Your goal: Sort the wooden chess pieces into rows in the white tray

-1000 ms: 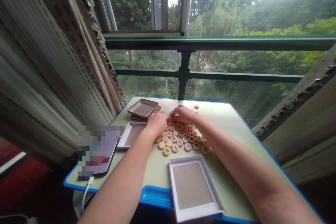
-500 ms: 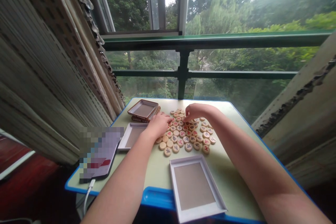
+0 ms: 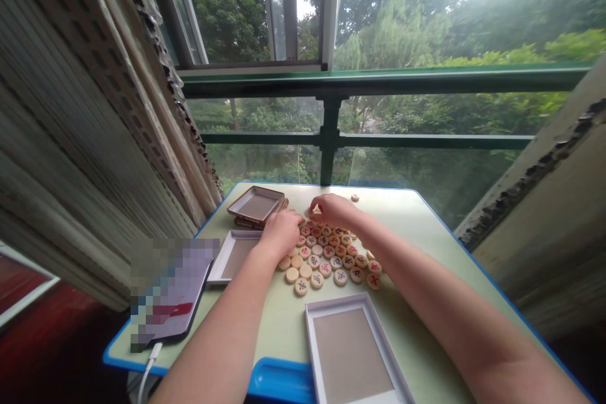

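Note:
Round wooden Chinese chess pieces (image 3: pixel 328 252) with red or dark characters lie in a loose group on the table, and several at the near left show blank faces. At the group's left edge rests my left hand (image 3: pixel 283 231), fingers loosely extended by the pieces, with no held piece visible. My right hand (image 3: pixel 332 208) reaches over the far side, its curled fingers and thumb on a pale Chinese chess piece (image 3: pixel 311 212). Part of the group is hidden beneath my right hand and forearm. One separate piece (image 3: pixel 355 197) lies farther back.
An upturned shallow box lid (image 3: pixel 360 353) lies at the table's near edge. Another white tray (image 3: pixel 222 265) sits left, partly under my left arm, with stacked brown-rimmed trays (image 3: pixel 255 203) behind. A phone (image 3: pixel 189 297) with a white cable lies far left. Curtains flank the window.
My right hand has moved left across the far side of the pieces. A lone piece now shows behind my right wrist. My left hand stays at the left edge; the view has tilted slightly up.

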A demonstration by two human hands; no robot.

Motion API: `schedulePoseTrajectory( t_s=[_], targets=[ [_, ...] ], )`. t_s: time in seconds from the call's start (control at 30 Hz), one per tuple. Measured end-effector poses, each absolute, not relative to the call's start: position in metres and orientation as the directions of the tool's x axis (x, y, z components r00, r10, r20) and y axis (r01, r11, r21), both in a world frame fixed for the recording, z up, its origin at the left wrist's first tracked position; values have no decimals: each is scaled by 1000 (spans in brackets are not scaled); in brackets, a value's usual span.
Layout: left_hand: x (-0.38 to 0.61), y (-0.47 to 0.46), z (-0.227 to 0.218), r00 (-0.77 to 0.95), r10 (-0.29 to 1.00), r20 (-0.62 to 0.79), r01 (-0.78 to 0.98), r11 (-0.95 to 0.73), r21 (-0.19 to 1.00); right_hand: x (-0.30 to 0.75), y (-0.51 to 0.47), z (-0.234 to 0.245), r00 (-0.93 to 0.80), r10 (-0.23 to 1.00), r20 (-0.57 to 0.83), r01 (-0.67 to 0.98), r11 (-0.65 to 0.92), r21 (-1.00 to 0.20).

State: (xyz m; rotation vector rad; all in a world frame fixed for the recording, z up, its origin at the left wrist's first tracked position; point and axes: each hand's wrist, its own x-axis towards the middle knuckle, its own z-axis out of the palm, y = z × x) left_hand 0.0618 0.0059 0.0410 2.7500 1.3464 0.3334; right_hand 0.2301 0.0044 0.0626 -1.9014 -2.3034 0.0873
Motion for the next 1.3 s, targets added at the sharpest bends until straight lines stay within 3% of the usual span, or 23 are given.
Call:
schedulePoseTrajectory(
  t_s=[0.3,0.47,0.6,0.97,1.2,1.3],
  targets=[
    [62,8,37,596,790,146,777,-613,145,232,10,47,-254,965,71,951,262,-167],
    [62,9,37,566,806,172,776,-591,221,231,12,47,-288,948,139,920,314,-234],
    [64,12,38,538,836,104,779,-541,317,231,10,49,-306,936,175,881,348,-322],
    [62,13,42,466,874,137,821,-485,302,230,9,48,-501,841,203,819,537,-204],
    [62,11,39,521,841,147,810,-541,227,226,5,50,-510,835,205,819,544,-179],
    [63,9,38,528,835,153,805,-550,221,230,3,57,-447,879,164,871,470,-142]
  ],
)
